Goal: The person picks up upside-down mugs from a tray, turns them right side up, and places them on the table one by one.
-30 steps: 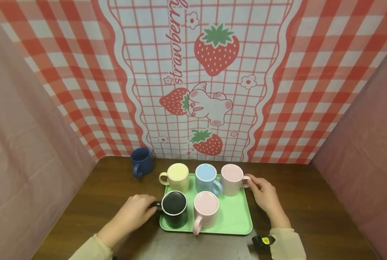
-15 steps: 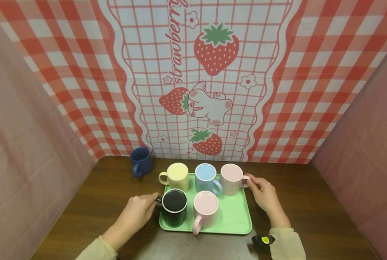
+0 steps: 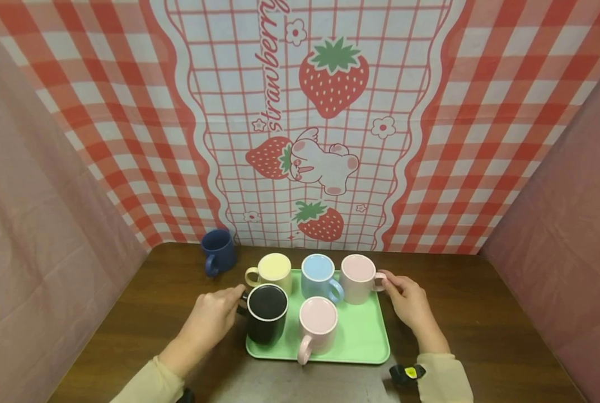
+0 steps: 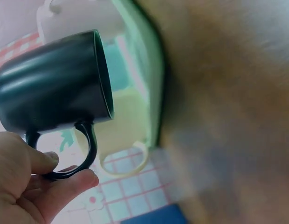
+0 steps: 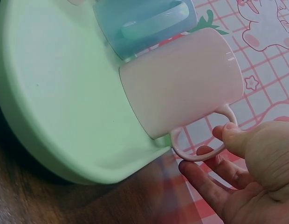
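In the head view my left hand (image 3: 210,316) grips the handle of a black mug (image 3: 267,313), which is upside down, lifted over the near left of a green tray (image 3: 362,336). Its open rim faces the tray in the left wrist view, with thumb and fingers around the handle (image 4: 91,144). My right hand (image 3: 411,299) pinches the handle of a pink mug (image 3: 359,280) standing upside down at the tray's far right corner. The right wrist view shows thumb and fingertips on that pink handle (image 5: 186,156), the mug's rim on the tray.
Also upside down on the tray are a yellow mug (image 3: 275,271), a light blue mug (image 3: 318,277) and a second pink mug (image 3: 318,322). A dark blue mug (image 3: 219,252) stands upright on the wooden table at the back left. Behind hangs a strawberry-print cloth (image 3: 330,134).
My left hand has raised the black mug off the tray, moving it up and slightly away from me. The right hand and the other mugs stay in place.
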Action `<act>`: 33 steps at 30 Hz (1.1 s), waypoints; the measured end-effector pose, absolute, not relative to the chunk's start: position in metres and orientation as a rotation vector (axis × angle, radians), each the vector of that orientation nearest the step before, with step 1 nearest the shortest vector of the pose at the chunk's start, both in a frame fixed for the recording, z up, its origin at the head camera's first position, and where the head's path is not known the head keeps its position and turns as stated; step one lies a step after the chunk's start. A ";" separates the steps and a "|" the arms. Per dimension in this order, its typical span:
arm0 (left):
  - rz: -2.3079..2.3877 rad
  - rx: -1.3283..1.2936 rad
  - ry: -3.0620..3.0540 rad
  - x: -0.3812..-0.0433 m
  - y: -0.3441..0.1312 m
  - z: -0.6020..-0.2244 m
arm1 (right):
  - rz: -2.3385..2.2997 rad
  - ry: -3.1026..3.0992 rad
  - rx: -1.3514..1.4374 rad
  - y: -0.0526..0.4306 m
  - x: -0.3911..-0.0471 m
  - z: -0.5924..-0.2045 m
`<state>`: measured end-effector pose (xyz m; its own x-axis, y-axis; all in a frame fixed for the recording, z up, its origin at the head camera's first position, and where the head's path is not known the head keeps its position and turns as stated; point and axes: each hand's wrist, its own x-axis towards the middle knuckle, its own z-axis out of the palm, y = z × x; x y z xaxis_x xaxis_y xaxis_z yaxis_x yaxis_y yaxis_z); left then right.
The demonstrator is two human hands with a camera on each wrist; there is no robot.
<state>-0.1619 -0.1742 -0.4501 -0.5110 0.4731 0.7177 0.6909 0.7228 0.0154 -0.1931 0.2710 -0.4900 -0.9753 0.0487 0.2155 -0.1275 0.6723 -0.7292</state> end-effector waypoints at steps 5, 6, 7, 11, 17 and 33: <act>-0.478 -0.798 -2.162 -0.173 -0.174 -0.434 | 1.176 -2.678 0.066 0.272 -0.193 -0.489; -0.497 -0.773 -2.160 -0.176 -0.174 -0.432 | 1.177 -2.681 0.063 0.272 -0.193 -0.488; -0.520 -0.750 -2.158 -0.178 -0.173 -0.430 | 1.178 -2.684 0.060 0.272 -0.193 -0.488; -0.640 -0.657 -2.126 -0.189 -0.168 -0.427 | 1.173 -2.692 0.055 0.272 -0.192 -0.486; -0.937 -0.481 -2.159 -0.196 -0.152 -0.426 | 1.136 -2.698 0.070 0.271 -0.192 -0.485; -1.646 -0.162 -2.223 -0.202 -0.101 -0.430 | 0.986 -2.565 0.036 0.265 -0.181 -0.451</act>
<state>-0.2020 -0.1007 -0.4303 -0.9255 -0.1244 0.3578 0.3060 0.3116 0.8996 -0.1811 0.2651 -0.4508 -0.9233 0.1139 0.3669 -0.1613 0.7518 -0.6393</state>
